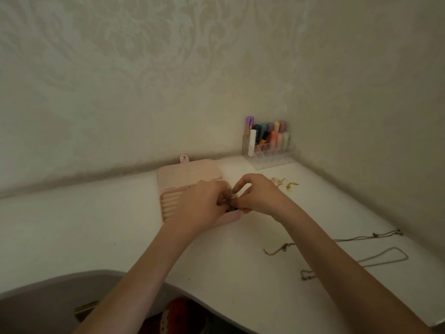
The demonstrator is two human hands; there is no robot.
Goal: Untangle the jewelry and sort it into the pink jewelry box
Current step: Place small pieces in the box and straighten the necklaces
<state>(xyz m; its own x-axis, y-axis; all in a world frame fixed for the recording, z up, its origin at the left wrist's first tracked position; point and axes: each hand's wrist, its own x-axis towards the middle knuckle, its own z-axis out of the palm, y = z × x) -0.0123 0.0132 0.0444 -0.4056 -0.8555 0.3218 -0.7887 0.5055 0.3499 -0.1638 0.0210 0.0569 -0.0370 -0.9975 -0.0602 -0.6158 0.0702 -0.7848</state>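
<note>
From the head camera, the pink jewelry box [190, 179] lies open on the white table [96, 225], lid tipped back toward the wall, its ribbed ring rolls showing at the left of the tray. Both hands meet over the right half of the tray. The left hand [202, 203] has its fingers curled inward, and the right hand [257, 196] pinches with thumb and forefinger toward it; between them sits a small dark piece of jewelry [231, 209], too small and shadowed to name, which both hands appear to be holding just above or at the tray's front edge.

As a judgement, the sorting is partly along: one piece is being worked at the box, and nothing else can be seen stored in the tray, which the hands largely hide. Still loose on the table are a small gold tangle [279, 182] with a gold earring [291, 184] beside it to the right of the box, a dark chain bracelet [277, 249], a long thin necklace [366, 237] and a silver chain [385, 257] nearer the right edge.

A clear acrylic organizer [269, 150] of lipsticks stands in the corner. No brand, label or writing is legible anywhere.
</note>
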